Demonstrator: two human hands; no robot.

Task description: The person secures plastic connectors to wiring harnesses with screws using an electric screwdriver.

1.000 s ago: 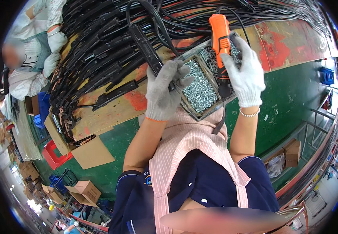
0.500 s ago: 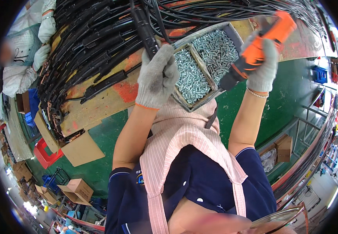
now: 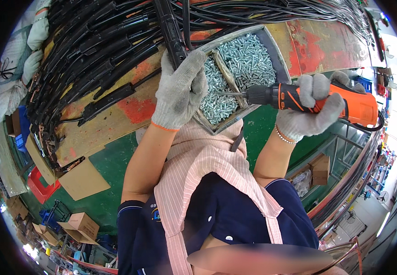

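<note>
Right now, the shallow tray (image 3: 278,59), split in two by a divider (image 3: 228,75), sits at the near edge of the table (image 3: 317,48), its nearest corner reaching past that edge toward the person's apron (image 3: 198,160). Small silvery screws (image 3: 249,57) fill both of its compartments. Just left of the tray, the gloved left hand (image 3: 180,89) has its fingers closed around the near end of a long black housing (image 3: 168,30), which extends away beyond the tray's far left side; whether those fingers also pinch something small cannot be told. To the right of the tray, the gloved right hand (image 3: 315,105) wraps its fingers around an orange-and-black power screwdriver (image 3: 290,97), held roughly level with its bit (image 3: 230,93) pointing left over the tray's smaller compartment; contact with the screws cannot be made out. Black cables (image 3: 253,13) run behind the tray, and more black housings (image 3: 106,39) are heaped to its left. Farther left of the tray, beyond that heap, are a co-worker's gloved hands (image 3: 33,64).
</note>
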